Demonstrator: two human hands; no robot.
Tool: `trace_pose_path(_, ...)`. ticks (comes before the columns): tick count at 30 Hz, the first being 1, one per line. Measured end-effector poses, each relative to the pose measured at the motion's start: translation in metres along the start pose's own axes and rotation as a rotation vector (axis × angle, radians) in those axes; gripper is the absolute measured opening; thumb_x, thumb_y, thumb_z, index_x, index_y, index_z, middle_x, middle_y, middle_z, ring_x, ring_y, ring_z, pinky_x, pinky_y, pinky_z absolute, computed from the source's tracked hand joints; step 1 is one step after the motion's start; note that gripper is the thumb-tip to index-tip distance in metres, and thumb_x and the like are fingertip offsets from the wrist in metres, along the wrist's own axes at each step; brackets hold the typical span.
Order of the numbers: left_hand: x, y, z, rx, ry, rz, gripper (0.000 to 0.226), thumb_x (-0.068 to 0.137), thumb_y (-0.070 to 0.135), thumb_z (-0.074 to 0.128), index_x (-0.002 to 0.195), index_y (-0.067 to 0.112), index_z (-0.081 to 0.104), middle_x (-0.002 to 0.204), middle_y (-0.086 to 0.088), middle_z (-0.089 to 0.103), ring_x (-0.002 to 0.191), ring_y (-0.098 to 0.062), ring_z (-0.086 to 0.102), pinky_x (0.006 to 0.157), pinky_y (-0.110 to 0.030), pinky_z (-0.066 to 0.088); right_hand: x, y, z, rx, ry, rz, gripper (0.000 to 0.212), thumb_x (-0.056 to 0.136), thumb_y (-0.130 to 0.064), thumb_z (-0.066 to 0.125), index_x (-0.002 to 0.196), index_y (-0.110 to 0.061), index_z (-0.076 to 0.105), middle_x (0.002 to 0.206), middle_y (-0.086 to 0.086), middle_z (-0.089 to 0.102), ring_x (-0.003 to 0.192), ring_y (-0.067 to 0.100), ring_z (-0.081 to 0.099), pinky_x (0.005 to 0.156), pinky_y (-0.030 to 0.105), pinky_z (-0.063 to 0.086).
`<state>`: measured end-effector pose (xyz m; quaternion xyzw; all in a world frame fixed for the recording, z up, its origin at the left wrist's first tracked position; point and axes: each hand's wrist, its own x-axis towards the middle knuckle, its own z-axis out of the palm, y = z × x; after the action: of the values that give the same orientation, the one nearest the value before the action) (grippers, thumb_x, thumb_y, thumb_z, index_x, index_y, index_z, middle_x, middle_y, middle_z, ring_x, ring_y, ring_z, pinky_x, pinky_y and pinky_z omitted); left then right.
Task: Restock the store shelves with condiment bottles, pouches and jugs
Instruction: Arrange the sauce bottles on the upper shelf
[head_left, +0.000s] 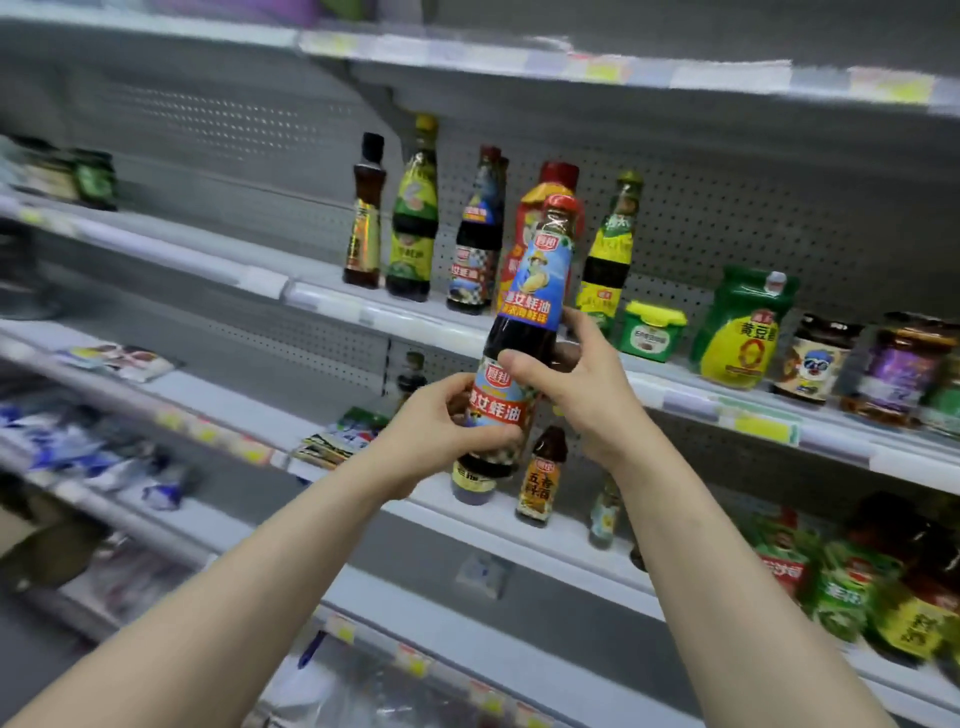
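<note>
I hold a dark oyster sauce bottle (530, 306) with a red cap and blue label upright in front of the middle shelf (415, 317). My left hand (441, 431) grips its lower part from the left. From the right, my right hand (576, 384) wraps the bottle's middle, thumb across the front. Behind it on that shelf stands a row of sauce bottles (415, 213), among them a big red-capped bottle (558, 179) directly behind the one I hold.
Right of the row sit a green tub (649, 332), a green-yellow pouch (743, 332) and jars (815, 364). The shelf below (519, 519) carries small bottles (540, 478), flat packets (337, 436) and green pouches (841, 582). Left shelves hold white-blue bags (104, 457).
</note>
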<state>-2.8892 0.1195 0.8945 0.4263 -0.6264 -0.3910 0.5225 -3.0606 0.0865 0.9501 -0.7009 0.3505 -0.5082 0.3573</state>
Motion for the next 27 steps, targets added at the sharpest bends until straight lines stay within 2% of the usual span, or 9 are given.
trace_pose_path(3,0.003,-0.001,-0.028,0.022,0.104,0.018,0.052,0.073,0.023,0.087,0.120,0.023,0.064,0.105,0.003,0.075,0.099,-0.012,0.071,0.093,-0.036,0.056,0.018,-0.005,0.029,0.050,-0.019,0.003,0.063,0.076,-0.029,0.088,0.125,-0.030,0.049,0.117,-0.002,0.070,0.096,0.005,0.072,0.069,0.021,0.058)
trace_pose_path(8,0.015,-0.007,-0.061,0.059,0.223,0.045,0.051,0.069,0.028,0.088,0.115,0.027,0.066,0.099,0.009,0.075,0.092,-0.007,0.071,0.089,-0.033,0.057,0.049,-0.004,0.063,0.060,-0.036,-0.042,0.062,0.079,-0.028,0.085,0.130,-0.023,0.050,0.120,0.000,0.069,0.107,0.013,0.069,0.086,0.033,0.059)
trace_pose_path(12,0.038,-0.014,-0.079,0.079,0.277,0.070,0.056,0.064,0.038,0.087,0.115,0.028,0.066,0.101,0.009,0.075,0.093,-0.007,0.071,0.092,-0.037,0.057,0.078,0.006,0.078,0.002,-0.064,-0.107,0.060,0.078,-0.031,0.086,0.126,-0.038,0.050,0.114,-0.015,0.066,0.099,0.000,0.069,0.073,0.020,0.059)
trace_pose_path(15,0.058,-0.017,-0.086,0.087,0.310,0.078,0.066,0.059,0.044,0.085,0.119,0.028,0.064,0.103,0.007,0.074,0.096,-0.006,0.070,0.093,-0.037,0.056,0.096,0.008,0.084,-0.078,-0.063,-0.145,0.063,0.075,-0.036,0.087,0.124,-0.048,0.050,0.109,-0.025,0.066,0.104,-0.001,0.064,0.082,0.028,0.060)
trace_pose_path(19,0.094,-0.026,-0.099,0.092,0.316,0.105,0.061,0.069,0.031,0.089,0.124,0.025,0.062,0.106,0.005,0.073,0.097,-0.007,0.070,0.095,-0.039,0.056,0.132,0.015,0.090,-0.119,-0.037,-0.187,0.066,0.078,-0.033,0.085,0.136,-0.032,0.053,0.123,-0.013,0.065,0.112,0.007,0.063,0.093,0.042,0.059)
trace_pose_path(27,0.165,-0.010,-0.127,0.153,0.161,0.221,0.047,0.078,0.032,0.082,0.121,0.027,0.064,0.107,0.008,0.073,0.101,-0.006,0.068,0.095,-0.034,0.054,0.195,0.012,0.083,-0.114,0.040,-0.213,0.056,0.082,-0.027,0.083,0.132,-0.029,0.058,0.115,-0.009,0.069,0.108,0.011,0.067,0.089,0.042,0.060)
